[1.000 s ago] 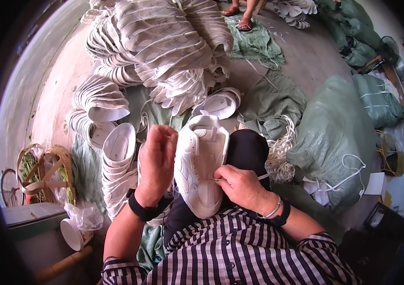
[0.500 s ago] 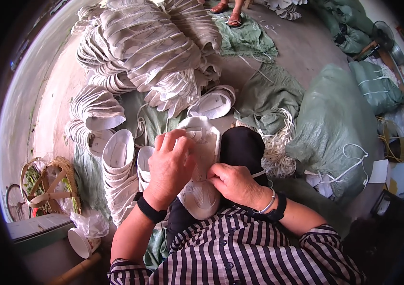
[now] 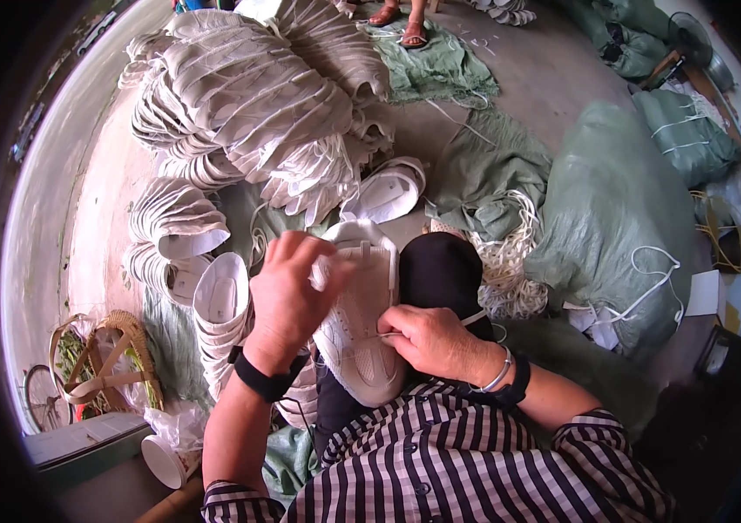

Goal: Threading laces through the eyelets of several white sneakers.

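A white shoe upper (image 3: 355, 301) lies over my black-clad leg, its toe end toward me. My right hand (image 3: 434, 342) is at its right side, thumb and forefinger pinched on a thin white lace (image 3: 385, 335) that runs onto the upper's middle. Over the upper's left edge, my left hand (image 3: 287, 292) is lifted with bent fingers. Motion smears those fingertips, so whether they hold anything cannot be made out. Beside my left wrist stands a stack of nested white uppers (image 3: 221, 296).
A big heap of pale uppers (image 3: 248, 96) fills the far left. White laces (image 3: 514, 261) lie bundled right of my knee (image 3: 440, 270), near a large green sack (image 3: 619, 227). At the left are a woven basket (image 3: 118, 357) and a paper cup (image 3: 164, 460). A person's sandalled foot (image 3: 415, 33) shows far off.
My left hand has moved left and slightly up off the upper, uncovering more of it. My right hand stays at the right edge, and the lace in it now shows. The whole view has shifted slightly.
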Action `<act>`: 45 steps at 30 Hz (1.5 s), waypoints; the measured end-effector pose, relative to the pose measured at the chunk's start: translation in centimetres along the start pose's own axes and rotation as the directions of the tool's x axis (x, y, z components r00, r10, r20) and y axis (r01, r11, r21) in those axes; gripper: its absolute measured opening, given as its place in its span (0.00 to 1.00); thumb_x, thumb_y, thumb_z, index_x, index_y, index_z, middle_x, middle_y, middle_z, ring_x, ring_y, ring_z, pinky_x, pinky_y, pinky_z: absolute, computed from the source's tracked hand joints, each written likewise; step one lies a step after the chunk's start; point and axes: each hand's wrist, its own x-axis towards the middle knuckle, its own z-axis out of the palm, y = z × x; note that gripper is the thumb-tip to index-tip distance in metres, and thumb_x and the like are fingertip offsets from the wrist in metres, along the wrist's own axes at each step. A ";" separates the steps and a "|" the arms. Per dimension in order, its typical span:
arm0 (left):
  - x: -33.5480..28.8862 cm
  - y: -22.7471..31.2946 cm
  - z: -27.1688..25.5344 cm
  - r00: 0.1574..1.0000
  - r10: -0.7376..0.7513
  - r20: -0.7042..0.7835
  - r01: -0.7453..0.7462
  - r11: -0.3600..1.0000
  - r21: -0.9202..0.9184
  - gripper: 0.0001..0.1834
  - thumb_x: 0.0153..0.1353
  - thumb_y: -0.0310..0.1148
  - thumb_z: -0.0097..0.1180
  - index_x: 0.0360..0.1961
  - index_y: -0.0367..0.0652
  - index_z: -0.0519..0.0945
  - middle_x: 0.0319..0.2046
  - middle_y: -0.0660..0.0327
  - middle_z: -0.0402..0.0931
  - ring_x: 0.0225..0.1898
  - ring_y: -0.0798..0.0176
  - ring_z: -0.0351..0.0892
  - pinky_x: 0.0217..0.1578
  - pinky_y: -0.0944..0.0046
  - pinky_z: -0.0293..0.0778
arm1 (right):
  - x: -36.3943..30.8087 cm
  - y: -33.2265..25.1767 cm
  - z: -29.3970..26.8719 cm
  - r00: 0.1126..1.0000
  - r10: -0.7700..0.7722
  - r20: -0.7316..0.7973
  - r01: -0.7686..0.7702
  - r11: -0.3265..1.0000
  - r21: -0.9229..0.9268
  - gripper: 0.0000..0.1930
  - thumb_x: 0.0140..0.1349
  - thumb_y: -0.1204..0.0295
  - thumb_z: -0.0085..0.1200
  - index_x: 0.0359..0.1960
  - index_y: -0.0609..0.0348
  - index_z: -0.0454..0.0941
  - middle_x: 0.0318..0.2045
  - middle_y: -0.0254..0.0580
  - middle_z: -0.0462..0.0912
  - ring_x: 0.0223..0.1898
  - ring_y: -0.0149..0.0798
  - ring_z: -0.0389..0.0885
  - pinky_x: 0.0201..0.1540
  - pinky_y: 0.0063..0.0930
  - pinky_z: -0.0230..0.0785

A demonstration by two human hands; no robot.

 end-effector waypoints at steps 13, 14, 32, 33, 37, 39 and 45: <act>1.0 -3.0 1.3 0.962 -0.269 0.051 0.272 0.919 -0.286 0.03 0.57 0.28 0.54 0.32 0.41 0.75 0.30 0.54 0.79 0.31 0.54 0.81 0.32 0.60 0.75 | 0.0 0.2 0.3 0.999 0.027 0.020 -0.027 0.999 -0.040 0.06 0.55 0.76 0.54 0.32 0.60 0.72 0.28 0.43 0.79 0.32 0.47 0.81 0.33 0.35 0.74; 0.9 -4.4 1.7 0.967 -0.243 0.073 0.254 0.923 -0.288 0.03 0.57 0.26 0.54 0.32 0.38 0.75 0.29 0.54 0.80 0.28 0.59 0.83 0.31 0.63 0.76 | -0.1 0.2 0.3 1.000 -0.020 0.000 0.020 1.000 -0.022 0.06 0.55 0.76 0.54 0.32 0.60 0.72 0.28 0.43 0.79 0.32 0.47 0.81 0.33 0.35 0.74; -8.0 2.5 1.3 0.995 0.094 0.014 -0.092 0.991 -0.098 0.13 0.50 0.21 0.61 0.38 0.43 0.81 0.27 0.60 0.74 0.27 0.59 0.77 0.26 0.63 0.75 | 0.3 0.9 1.3 0.999 -0.040 -0.034 0.038 0.997 -0.061 0.05 0.53 0.78 0.54 0.32 0.58 0.72 0.28 0.43 0.78 0.30 0.46 0.80 0.30 0.34 0.75; -8.1 2.6 1.4 0.995 0.097 0.024 -0.096 0.994 -0.061 0.13 0.50 0.23 0.61 0.38 0.44 0.81 0.27 0.61 0.74 0.26 0.59 0.77 0.26 0.63 0.75 | 0.1 0.8 1.2 0.997 -0.065 -0.042 0.063 0.996 -0.058 0.05 0.53 0.78 0.54 0.32 0.58 0.72 0.28 0.43 0.78 0.30 0.46 0.80 0.30 0.34 0.75; -8.2 3.0 1.4 0.980 0.127 0.151 -0.136 0.990 0.048 0.10 0.51 0.27 0.61 0.36 0.46 0.80 0.26 0.62 0.74 0.25 0.59 0.76 0.24 0.63 0.74 | 0.0 0.4 1.0 0.991 -0.115 -0.063 0.097 0.967 -0.238 0.06 0.54 0.77 0.54 0.32 0.59 0.70 0.28 0.42 0.76 0.29 0.46 0.80 0.30 0.35 0.74; -8.2 3.2 1.3 0.982 0.110 0.152 -0.115 0.993 0.029 0.08 0.51 0.27 0.61 0.35 0.46 0.80 0.26 0.62 0.74 0.26 0.59 0.77 0.24 0.62 0.73 | 0.0 0.5 1.0 0.982 -0.182 -0.056 0.157 0.942 -0.297 0.06 0.55 0.76 0.54 0.32 0.59 0.70 0.27 0.41 0.75 0.29 0.46 0.79 0.29 0.35 0.74; -8.0 3.5 1.6 0.987 -0.055 0.148 0.070 0.993 -0.099 0.05 0.53 0.28 0.59 0.32 0.46 0.79 0.25 0.61 0.74 0.27 0.56 0.77 0.23 0.60 0.73 | -0.3 1.2 1.7 0.992 -0.110 -0.057 0.099 0.980 -0.172 0.05 0.53 0.78 0.50 0.32 0.61 0.69 0.28 0.46 0.76 0.30 0.48 0.80 0.30 0.36 0.75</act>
